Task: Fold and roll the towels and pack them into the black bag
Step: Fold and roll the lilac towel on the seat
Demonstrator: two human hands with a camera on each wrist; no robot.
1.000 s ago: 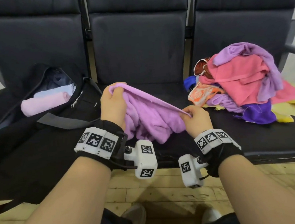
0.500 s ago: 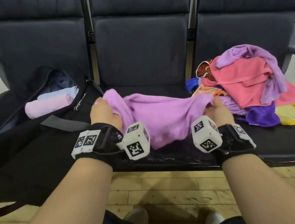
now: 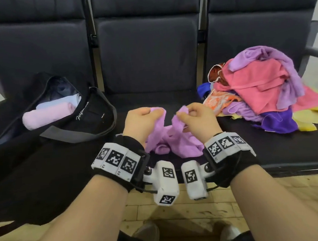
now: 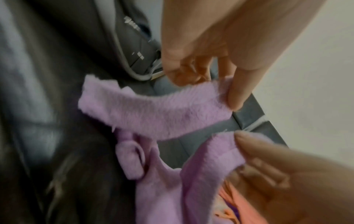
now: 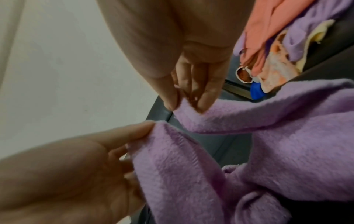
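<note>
- Pinching is what both hands are up to: left hand [image 3: 141, 122] has a corner of the lilac towel [image 3: 177, 143] squeezed between thumb and curled fingers [image 4: 237, 97], and right hand [image 3: 196, 119] does the same with another corner, thumb against forefinger [image 5: 168, 98].
- Those two corners are held up close together, just a small gap between them, while the rest of the towel sags in a crumpled heap onto the middle seat [image 3: 152, 99].
- Room-wise: bare seat cushion behind the hands up to the backrest, and the towel heap sits near the seat's front edge, above the wooden floor [image 3: 181, 212].
- Compared with half a second ago, the towel isn't stretched wide across the seat anymore; the hands have come in from far apart to nearly meeting, and lifted.
- The black bag [image 3: 89, 122] is on the left seat, unzipped, with a rolled pink towel [image 3: 46, 116] and a pale blue one [image 3: 62, 102] lying inside side by side.
- White script lettering on the bag's front panel, too small for me to read properly.
- A pile of unfolded towels [image 3: 257, 90] (pink, purple, orange, yellow, blue) sits on the right seat, well clear of the hands.
</note>
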